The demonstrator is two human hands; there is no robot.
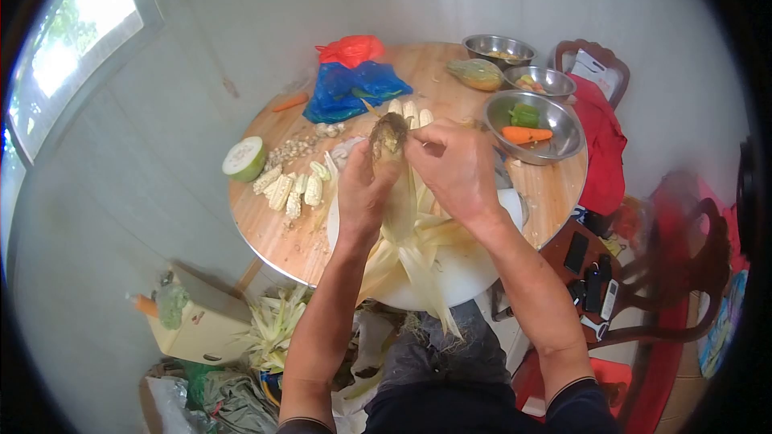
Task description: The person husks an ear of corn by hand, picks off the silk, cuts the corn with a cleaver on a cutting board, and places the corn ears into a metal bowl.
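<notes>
Above the near side of the round table, my left hand (368, 189) is wrapped around an ear of corn (392, 141), held upright with dark brown silk at its tip. My right hand (456, 167) is closed in a pinch at the corn's right side, by the husk near the tip; exactly what lies between its fingertips is hard to see. Pale peeled husk leaves (414, 249) hang down below both hands over a white board (474, 273). Left of my hands lie several short pieces of corn (281, 191), and a few more pale corn pieces (410, 112) lie behind them.
A cut green-skinned gourd (244, 159), garlic (293, 149) and blue and red bags (354, 88) are on the table (555, 193). At right stand metal bowls, one (567, 145) holding a carrot and green pepper. Stripped husks (277, 325) lie below left; a chair (683, 273) stands right.
</notes>
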